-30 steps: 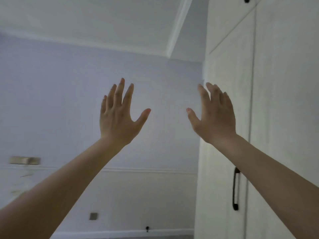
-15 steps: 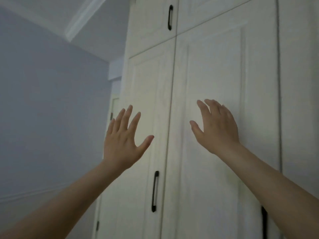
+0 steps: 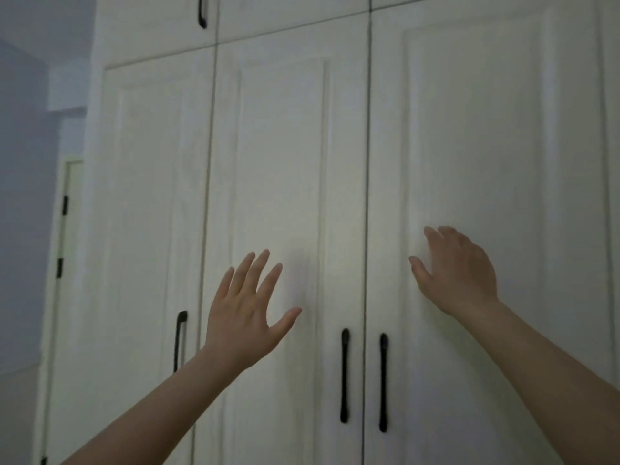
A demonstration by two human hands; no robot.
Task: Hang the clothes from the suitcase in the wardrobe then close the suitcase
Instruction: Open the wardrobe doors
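White wardrobe filling the view, all panelled doors shut, contents hidden. Left hand raised with fingers spread wide, palm toward the middle door, holding nothing; contact with the door impossible to tell. Right hand raised a little higher, fingers loosely spread and slightly curled, empty, in front of the right door. Pair of black vertical handles below and between the hands, either side of a door seam. Another black handle just left of the left wrist. Upper cabinet handle far above the left hand. No readable writing or labels anywhere
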